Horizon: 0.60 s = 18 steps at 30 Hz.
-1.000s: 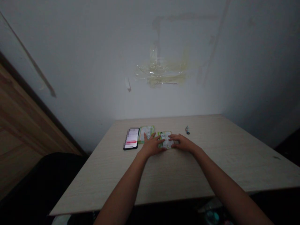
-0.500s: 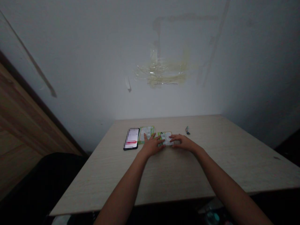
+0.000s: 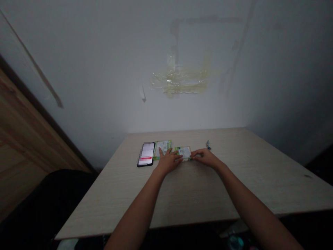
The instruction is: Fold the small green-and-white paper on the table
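A flat green-and-white printed packet (image 3: pixel 185 152) lies on the table between my hands. My left hand (image 3: pixel 168 162) is open, fingers spread, with some fingertips on this packet's left side and others over the lower right part of a second, similar green-and-white packet (image 3: pixel 161 146). At the first packet's right edge, the fingers of my right hand (image 3: pixel 206 158) are drawn together and pinch its corner. Beside the second packet, on its left, lies a phone (image 3: pixel 146 154) with a lit screen, partly blurred out.
Beyond my right hand lies a small crumpled wrapper-like scrap (image 3: pixel 208 144). The pale wooden table (image 3: pixel 197 194) meets a wall (image 3: pixel 104 69) with old tape (image 3: pixel 179 81) on it. A dark shape (image 3: pixel 52 201) stands at the table's left side, near wooden panelling (image 3: pixel 15 139).
My right hand's fingers have drawn back from the packet's top to its right edge and closed together. The left hand has stayed nearly in place.
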{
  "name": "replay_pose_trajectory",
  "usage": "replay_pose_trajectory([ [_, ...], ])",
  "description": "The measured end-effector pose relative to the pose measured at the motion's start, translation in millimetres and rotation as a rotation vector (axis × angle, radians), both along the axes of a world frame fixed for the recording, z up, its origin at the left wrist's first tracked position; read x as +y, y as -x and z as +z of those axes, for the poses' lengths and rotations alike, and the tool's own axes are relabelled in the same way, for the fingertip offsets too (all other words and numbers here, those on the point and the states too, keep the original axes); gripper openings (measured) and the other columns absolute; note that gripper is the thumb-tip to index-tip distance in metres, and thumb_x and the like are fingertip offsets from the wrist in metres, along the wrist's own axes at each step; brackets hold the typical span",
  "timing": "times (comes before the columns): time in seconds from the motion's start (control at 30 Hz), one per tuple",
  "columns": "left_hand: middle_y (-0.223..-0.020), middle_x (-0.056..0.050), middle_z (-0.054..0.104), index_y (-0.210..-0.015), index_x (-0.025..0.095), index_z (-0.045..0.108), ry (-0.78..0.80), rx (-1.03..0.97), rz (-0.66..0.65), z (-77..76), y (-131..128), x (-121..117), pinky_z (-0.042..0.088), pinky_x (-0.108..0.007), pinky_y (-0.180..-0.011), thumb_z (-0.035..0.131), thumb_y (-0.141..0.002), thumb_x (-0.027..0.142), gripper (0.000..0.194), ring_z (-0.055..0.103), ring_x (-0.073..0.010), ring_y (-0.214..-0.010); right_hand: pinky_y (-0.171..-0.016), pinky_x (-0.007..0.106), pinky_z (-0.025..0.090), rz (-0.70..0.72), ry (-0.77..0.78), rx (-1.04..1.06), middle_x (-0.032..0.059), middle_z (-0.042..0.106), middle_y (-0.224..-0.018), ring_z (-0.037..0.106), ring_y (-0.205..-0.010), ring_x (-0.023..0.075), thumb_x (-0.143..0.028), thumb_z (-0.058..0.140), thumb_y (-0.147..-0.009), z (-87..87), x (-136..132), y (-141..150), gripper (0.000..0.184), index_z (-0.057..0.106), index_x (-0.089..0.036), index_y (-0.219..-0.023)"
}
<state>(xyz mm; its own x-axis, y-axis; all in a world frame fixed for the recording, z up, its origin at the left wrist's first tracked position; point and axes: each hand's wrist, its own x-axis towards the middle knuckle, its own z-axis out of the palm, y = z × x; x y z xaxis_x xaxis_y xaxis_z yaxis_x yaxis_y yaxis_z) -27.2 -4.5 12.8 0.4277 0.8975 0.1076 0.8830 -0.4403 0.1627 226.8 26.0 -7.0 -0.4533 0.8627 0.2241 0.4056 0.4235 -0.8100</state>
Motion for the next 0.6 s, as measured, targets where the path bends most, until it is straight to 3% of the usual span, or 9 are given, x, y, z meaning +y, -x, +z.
replay_pose_trajectory([
  [0.4,-0.138,0.001,0.059,-0.113,0.04,0.069,-0.009,-0.053,0.014,-0.7,-2.3,0.9,-0.005,-0.083,-0.101,0.042,-0.096,0.053,0.034,0.034,-0.0336,-0.139,-0.08,0.032,0.049,-0.141,-0.057,-0.005,0.0071,0.073,-0.088,0.066,-0.083,0.0189,-0.032,0.064,-0.079,-5.1,0.5,7.8,0.017,0.069,-0.016,-0.081],
  [0.6,-0.12,-0.003,0.069,-0.102,0.03,0.071,-0.08,-0.101,0.019,-1.6,-4.9,2.5,-0.003,-0.079,-0.106,0.052,-0.094,0.047,0.027,0.044,-0.0286,-0.131,-0.064,0.024,0.041,-0.303,-0.165,-0.099,0.0009,0.066,-0.073,0.058,-0.068,0.0142,-0.024,0.06,-0.078,-2.3,-7.1,20.2,0.007,0.058,-0.018,-0.075],
])
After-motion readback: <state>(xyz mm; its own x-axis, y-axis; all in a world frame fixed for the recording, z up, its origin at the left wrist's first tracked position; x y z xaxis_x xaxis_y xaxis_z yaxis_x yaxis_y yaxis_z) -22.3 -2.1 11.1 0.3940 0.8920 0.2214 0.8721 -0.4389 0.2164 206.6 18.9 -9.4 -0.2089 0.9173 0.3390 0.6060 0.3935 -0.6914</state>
